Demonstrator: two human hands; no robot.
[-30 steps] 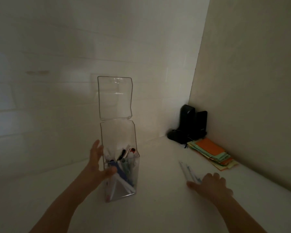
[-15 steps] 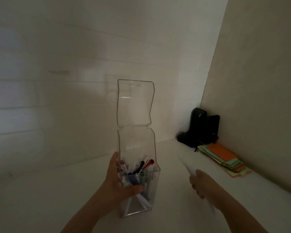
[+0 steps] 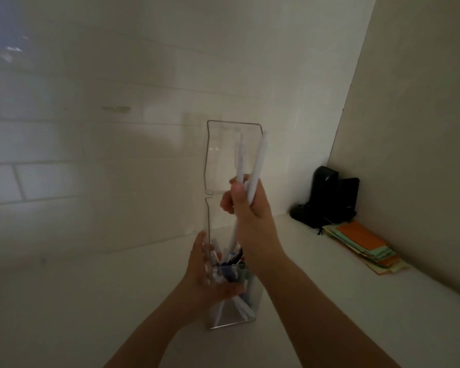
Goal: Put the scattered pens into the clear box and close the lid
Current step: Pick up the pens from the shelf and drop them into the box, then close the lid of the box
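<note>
A tall clear box (image 3: 231,318) stands on the white counter with its hinged lid (image 3: 221,155) swung upright against the tiled wall. Several pens (image 3: 230,264) of mixed colours stand inside it. My left hand (image 3: 207,274) grips the box's left side near the rim. Just above the box opening, my right hand (image 3: 246,201) is closed around a few white pens (image 3: 255,166) held upright, their lower ends reaching down toward the opening.
A black device (image 3: 327,197) sits in the far right corner where the tiled wall meets a beige side wall. A stack of coloured paper sheets (image 3: 364,248), orange on top, lies in front of it along the right wall.
My right hand picked up the white pens from the counter on the right and carried them left and up over the box. My left hand stayed on the box.
</note>
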